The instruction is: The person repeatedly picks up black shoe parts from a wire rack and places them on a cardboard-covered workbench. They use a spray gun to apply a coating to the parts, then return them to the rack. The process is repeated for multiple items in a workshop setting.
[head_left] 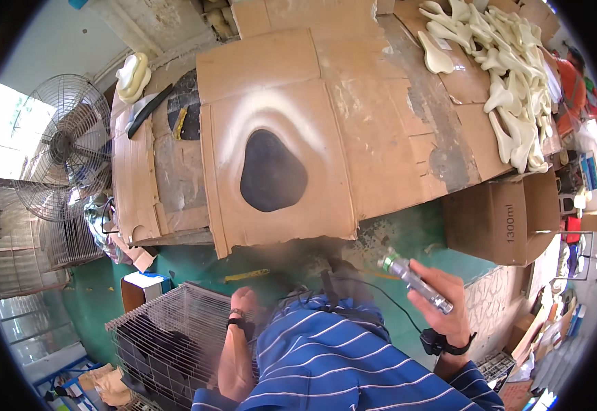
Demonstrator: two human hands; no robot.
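In my right hand (439,299) is a slim silvery cylinder with a green end (418,283). My fingers are closed around it, and its green end points up and left. A band with a small black device circles the right wrist. My left hand (243,301) hangs low beside the wire crate, fingers curled, with nothing seen in it. In front of me a dark grey, rounded triangular piece (273,171) lies on a cardboard sheet (319,205). A whitish band (271,100) marks the cardboard around its top and sides. Neither hand touches the piece.
Cream saddle-shaped shells (511,82) are heaped on the table's far right. A knife-like black strip (150,111) and a stack of cream shells (132,77) lie at left, near a large fan (62,144). The wire crate (175,335) and a cardboard box (497,222) stand below.
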